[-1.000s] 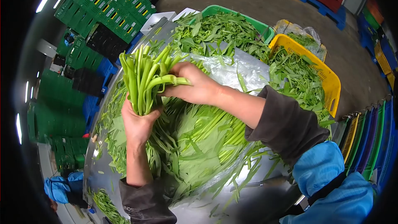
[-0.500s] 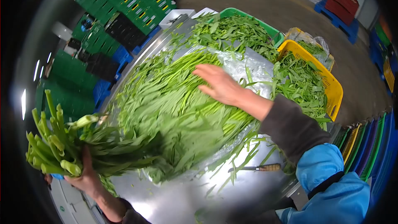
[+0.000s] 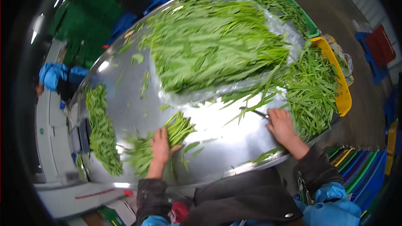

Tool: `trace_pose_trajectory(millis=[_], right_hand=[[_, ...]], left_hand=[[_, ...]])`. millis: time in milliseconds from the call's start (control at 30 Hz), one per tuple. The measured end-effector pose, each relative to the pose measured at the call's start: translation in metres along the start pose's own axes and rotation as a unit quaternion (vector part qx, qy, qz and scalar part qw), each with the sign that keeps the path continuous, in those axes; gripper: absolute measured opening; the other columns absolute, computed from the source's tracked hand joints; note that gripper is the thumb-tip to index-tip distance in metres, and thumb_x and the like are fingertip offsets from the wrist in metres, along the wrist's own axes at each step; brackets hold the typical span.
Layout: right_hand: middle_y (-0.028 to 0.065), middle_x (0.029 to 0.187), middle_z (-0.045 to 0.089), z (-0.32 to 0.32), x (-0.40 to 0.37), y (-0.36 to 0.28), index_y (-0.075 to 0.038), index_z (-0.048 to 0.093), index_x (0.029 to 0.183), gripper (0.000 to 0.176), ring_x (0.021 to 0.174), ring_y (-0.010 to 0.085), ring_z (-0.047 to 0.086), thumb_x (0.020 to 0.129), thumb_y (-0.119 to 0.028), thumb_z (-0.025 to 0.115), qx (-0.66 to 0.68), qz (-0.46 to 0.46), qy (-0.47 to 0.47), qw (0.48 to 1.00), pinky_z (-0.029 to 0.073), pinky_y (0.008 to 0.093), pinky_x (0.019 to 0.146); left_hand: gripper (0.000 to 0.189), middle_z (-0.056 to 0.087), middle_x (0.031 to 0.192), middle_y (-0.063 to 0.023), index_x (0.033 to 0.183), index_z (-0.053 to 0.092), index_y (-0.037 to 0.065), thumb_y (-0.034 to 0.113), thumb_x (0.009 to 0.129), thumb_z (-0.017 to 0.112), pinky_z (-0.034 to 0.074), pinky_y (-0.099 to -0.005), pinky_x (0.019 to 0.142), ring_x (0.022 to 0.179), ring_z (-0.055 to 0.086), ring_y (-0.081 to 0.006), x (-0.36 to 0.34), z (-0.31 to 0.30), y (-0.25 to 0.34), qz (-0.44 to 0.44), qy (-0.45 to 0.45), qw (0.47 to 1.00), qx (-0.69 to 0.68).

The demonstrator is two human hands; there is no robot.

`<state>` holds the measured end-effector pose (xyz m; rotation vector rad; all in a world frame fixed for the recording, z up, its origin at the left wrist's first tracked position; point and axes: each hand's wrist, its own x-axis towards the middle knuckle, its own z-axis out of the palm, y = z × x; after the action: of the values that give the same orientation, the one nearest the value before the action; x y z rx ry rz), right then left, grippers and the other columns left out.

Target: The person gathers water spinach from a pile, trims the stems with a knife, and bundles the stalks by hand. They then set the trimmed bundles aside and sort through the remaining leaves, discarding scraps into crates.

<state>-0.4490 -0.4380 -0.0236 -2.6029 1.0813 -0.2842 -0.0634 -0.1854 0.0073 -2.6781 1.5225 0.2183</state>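
Here I've got my left hand [image 3: 161, 145] over a bunch of leafy greens [image 3: 180, 128] on the metal tabletop [image 3: 222, 148], thumb spread, though I can't tell how firmly it grips. My right hand [image 3: 283, 127] is curled round a knife [image 3: 256, 112], blade showing.

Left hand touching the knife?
Apart. The head view shows the left hand on the leafy green bunch, with a stretch of metal tabletop between it and the knife.

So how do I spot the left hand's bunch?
On the metal table, find the big heap on plastic. Below it in view lies a small bunch under the left hand, its stems pointing right, unlike the leafy row farther left.
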Motion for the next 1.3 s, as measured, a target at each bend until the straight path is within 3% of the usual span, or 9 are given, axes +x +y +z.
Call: trace_pose_trajectory(millis=[200,300,400,467,600,667,1033,1200,1300], right_hand=[[0.0161,0.091,0.058,0.004,-0.002,-0.006,-0.005,0.059,0.100,0.024,0.087,0.0334,0.057,0.080,-0.016,0.063,-0.001,0.016,-0.016,1.000,0.045,0.0454,0.077],[0.0223,0.091,0.062,-0.005,-0.022,-0.032,0.001,0.059,0.108,0.027,0.080,0.0431,0.058,0.088,-0.015,0.048,0.144,0.062,0.005,0.988,0.047,0.0482,0.076],[0.0097,0.072,0.061,0.006,-0.024,-0.078,0.001,0.058,0.114,0.030,0.056,0.0174,0.058,0.090,-0.016,0.050,0.489,0.214,-0.148,0.833,0.048,0.0315,0.053],[0.0041,0.076,0.057,0.015,-0.010,-0.121,-0.001,0.052,0.115,0.025,0.050,0.0097,0.050,0.093,-0.012,0.049,0.532,0.210,-0.212,0.793,0.039,0.0251,0.042],[0.0052,0.080,0.056,0.052,0.009,-0.196,-0.001,0.045,0.121,0.035,0.049,0.0103,0.050,0.089,-0.006,0.058,0.594,0.137,-0.205,0.766,0.040,0.0261,0.043],[0.0062,0.082,0.058,0.077,0.012,-0.215,-0.002,0.049,0.117,0.031,0.059,0.0098,0.055,0.089,-0.010,0.059,0.617,0.083,-0.156,0.767,0.044,0.0258,0.049],[0.0047,0.064,0.051,0.106,0.035,-0.265,-0.003,0.052,0.113,0.028,0.048,0.0110,0.049,0.097,-0.025,0.051,0.557,0.146,-0.241,0.782,0.044,0.0282,0.046],[0.0277,0.078,0.062,0.149,0.051,-0.264,0.001,0.053,0.110,0.035,0.074,0.0441,0.062,0.098,-0.032,0.046,0.384,0.036,-0.155,0.910,0.049,0.0485,0.071],[0.0319,0.089,0.063,0.158,0.071,-0.269,0.002,0.053,0.110,0.038,0.088,0.0503,0.058,0.098,-0.033,0.043,0.310,0.065,-0.191,0.929,0.046,0.0543,0.077]], left_hand=[[0.121,0.024,0.148,-0.0273,0.145,0.023,0.001,0.055,0.056,0.083,0.016,-0.0589,0.110,0.141,0.019,-0.0411,-0.019,0.004,-0.002,-0.018,-0.014,0.997,-0.067],[0.129,0.021,0.149,-0.0291,0.144,0.022,-0.005,0.057,0.050,0.085,0.013,-0.0586,0.112,0.142,0.016,-0.0418,-0.021,-0.002,-0.014,0.011,0.001,0.995,-0.100],[0.131,0.020,0.150,-0.0295,0.144,0.022,-0.006,0.059,0.049,0.084,0.013,-0.0587,0.112,0.142,0.015,-0.0417,-0.015,-0.005,-0.018,0.036,0.036,0.992,-0.113],[0.132,0.020,0.151,-0.0280,0.144,0.021,-0.007,0.061,0.049,0.083,0.013,-0.0589,0.112,0.143,0.014,-0.0414,-0.014,0.005,-0.015,0.030,0.041,0.991,-0.122],[0.127,0.032,0.146,-0.0210,0.143,0.023,-0.005,0.059,0.051,0.082,0.015,-0.0586,0.111,0.139,0.024,-0.0377,-0.017,0.039,-0.008,0.035,0.021,0.995,-0.088],[0.117,0.036,0.142,-0.0190,0.142,0.025,-0.004,0.054,0.057,0.081,0.017,-0.0582,0.110,0.136,0.029,-0.0360,-0.016,0.053,-0.009,0.045,0.101,0.992,-0.055],[0.096,0.037,0.141,-0.0186,0.139,0.033,-0.002,0.040,0.067,0.080,0.017,-0.0572,0.110,0.136,0.029,-0.0350,0.006,0.059,-0.023,0.028,0.090,0.985,-0.145],[0.092,0.038,0.139,-0.0185,0.138,0.034,-0.001,0.034,0.067,0.081,0.019,-0.0578,0.109,0.135,0.031,-0.0352,0.005,0.062,-0.021,0.025,0.104,0.982,-0.157],[0.088,0.037,0.138,-0.0177,0.137,0.034,0.000,0.033,0.069,0.080,0.019,-0.0591,0.107,0.134,0.031,-0.0346,0.005,0.064,-0.018,0.017,0.105,0.982,-0.158]])
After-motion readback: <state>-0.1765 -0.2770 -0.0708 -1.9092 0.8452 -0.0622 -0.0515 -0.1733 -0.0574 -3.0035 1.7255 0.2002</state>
